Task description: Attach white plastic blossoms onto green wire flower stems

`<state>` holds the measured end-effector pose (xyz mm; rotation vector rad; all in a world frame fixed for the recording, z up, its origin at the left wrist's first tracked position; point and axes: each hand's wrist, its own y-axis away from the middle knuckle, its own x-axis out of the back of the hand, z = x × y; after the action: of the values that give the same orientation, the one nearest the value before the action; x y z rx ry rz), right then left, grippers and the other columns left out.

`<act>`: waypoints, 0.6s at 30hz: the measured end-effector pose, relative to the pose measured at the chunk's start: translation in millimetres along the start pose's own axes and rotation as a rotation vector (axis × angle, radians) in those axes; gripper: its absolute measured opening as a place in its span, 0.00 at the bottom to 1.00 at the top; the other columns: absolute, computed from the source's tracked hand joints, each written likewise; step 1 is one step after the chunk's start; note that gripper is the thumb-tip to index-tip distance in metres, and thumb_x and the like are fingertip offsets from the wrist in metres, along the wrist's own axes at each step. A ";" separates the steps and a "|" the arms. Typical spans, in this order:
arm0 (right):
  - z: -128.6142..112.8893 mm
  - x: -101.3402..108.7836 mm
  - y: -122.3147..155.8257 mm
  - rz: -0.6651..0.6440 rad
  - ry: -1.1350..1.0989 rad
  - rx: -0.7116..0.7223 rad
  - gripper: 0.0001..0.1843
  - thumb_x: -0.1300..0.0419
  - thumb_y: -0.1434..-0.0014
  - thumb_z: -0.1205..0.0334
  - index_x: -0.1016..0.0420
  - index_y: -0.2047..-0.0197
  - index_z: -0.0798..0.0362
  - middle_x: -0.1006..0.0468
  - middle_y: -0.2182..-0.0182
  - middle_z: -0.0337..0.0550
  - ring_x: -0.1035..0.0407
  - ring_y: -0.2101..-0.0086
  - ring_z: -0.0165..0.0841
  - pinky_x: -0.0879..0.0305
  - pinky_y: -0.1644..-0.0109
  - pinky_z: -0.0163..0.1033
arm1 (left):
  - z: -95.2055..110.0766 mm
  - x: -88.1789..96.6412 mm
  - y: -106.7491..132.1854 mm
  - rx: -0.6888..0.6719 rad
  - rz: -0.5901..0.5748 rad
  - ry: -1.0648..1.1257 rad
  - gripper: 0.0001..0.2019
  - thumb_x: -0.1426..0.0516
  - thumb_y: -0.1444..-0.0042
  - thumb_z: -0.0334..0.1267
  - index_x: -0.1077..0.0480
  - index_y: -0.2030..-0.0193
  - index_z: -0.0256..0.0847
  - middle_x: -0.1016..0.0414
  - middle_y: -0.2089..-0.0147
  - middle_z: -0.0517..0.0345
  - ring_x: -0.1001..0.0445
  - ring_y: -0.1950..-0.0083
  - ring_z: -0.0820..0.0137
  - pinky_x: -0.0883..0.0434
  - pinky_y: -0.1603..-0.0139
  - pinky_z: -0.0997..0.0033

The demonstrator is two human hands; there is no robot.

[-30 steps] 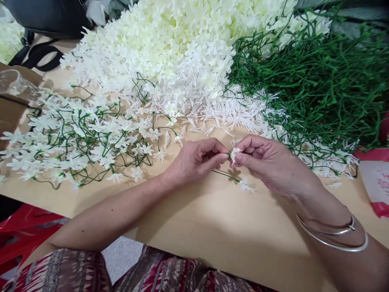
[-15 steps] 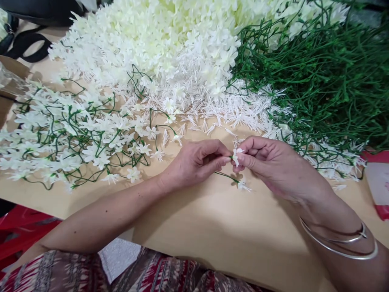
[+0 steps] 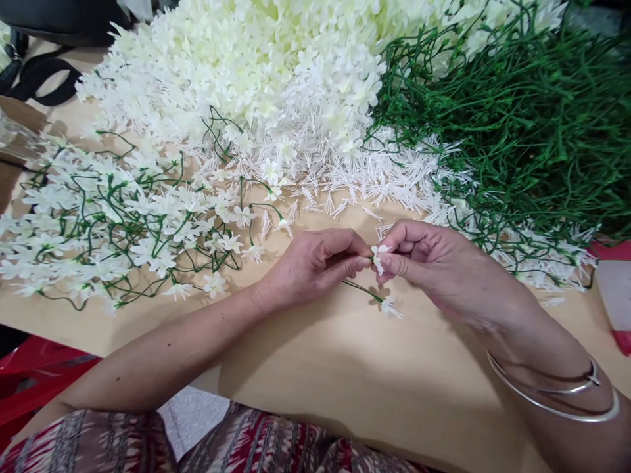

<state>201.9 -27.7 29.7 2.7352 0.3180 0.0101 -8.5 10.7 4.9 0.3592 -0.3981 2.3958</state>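
My left hand (image 3: 323, 263) pinches a green plastic stem between thumb and forefinger; most of that stem is hidden in the hand. At its tip sits a small white artificial flower (image 3: 379, 258), and the thumb and fingers of my right hand (image 3: 428, 266) are closed on its petals. A second branch of green stem (image 3: 363, 289) comes out below my left hand and ends in another white flower (image 3: 391, 307) just above the tabletop (image 3: 345, 368). Whether the right fingers also hold a stamen piece cannot be made out.
Finished-looking flower sprigs (image 3: 123, 223) are heaped at the left. A large mound of loose white petals (image 3: 246, 66) lies at the back, with white stamen pieces (image 3: 340, 171) along its front. Green stems (image 3: 513, 125) are piled at the right. A black bag (image 3: 64, 20) stands back left.
Both hands have shifted very slightly left with the flower between them. The lower branch with its flower has dipped a little. The right fingertips remain at the petals.
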 end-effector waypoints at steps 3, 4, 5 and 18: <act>0.3 0.0 -1.8 -0.002 0.007 0.008 0.20 0.23 0.49 0.44 0.26 0.72 0.47 0.23 0.78 0.37 0.27 0.74 0.33 0.30 0.69 0.39 | -1.1 0.0 -0.6 0.025 -0.020 0.024 0.11 0.40 0.31 0.42 0.24 0.60 0.37 0.24 0.72 0.59 0.29 0.72 0.75 0.32 0.69 0.77; 0.7 -0.1 -2.5 0.002 -0.001 0.012 0.20 0.23 0.50 0.45 0.26 0.72 0.47 0.23 0.77 0.36 0.27 0.74 0.32 0.30 0.69 0.39 | -1.7 -0.8 -1.0 0.037 -0.018 0.040 0.12 0.40 0.31 0.44 0.24 0.60 0.37 0.24 0.71 0.58 0.29 0.71 0.75 0.32 0.69 0.77; 1.1 0.1 -3.1 0.010 -0.016 0.015 0.20 0.22 0.50 0.46 0.27 0.72 0.47 0.24 0.77 0.36 0.27 0.73 0.32 0.30 0.68 0.39 | -2.3 -2.0 -1.5 0.052 -0.011 0.066 0.13 0.40 0.31 0.45 0.24 0.60 0.37 0.23 0.70 0.58 0.29 0.71 0.75 0.31 0.69 0.76; -3.5 6.7 2.8 -0.027 -0.144 0.001 0.20 0.22 0.51 0.43 0.21 0.65 0.46 0.20 0.70 0.39 0.24 0.66 0.34 0.25 0.57 0.41 | -2.5 -10.6 -5.2 0.093 0.073 0.285 0.21 0.37 0.35 0.56 0.25 0.60 0.35 0.25 0.69 0.57 0.35 0.71 0.77 0.37 0.71 0.75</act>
<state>208.8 -27.4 33.8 2.7136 0.3139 -0.1938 2.4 9.3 -0.1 0.0419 -0.1727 2.4952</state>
